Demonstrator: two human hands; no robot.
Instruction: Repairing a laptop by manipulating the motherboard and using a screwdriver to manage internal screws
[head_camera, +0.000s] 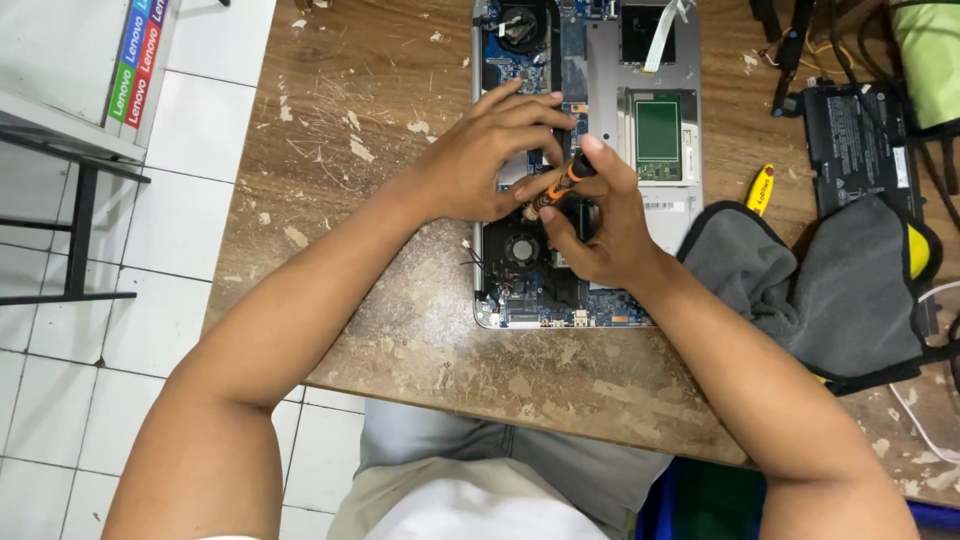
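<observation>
Right hand (600, 225) around screwdriver (560, 183)

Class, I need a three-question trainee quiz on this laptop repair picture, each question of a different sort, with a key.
1. True or false: the right hand holds an orange-and-black screwdriver.
2. What does the left hand rest on? A) grey cloth B) opened laptop C) yellow tool
3. Name the thing lying right of the laptop, on the wooden table.

Key
1. True.
2. B, the opened laptop.
3. The grey cloth.
</observation>
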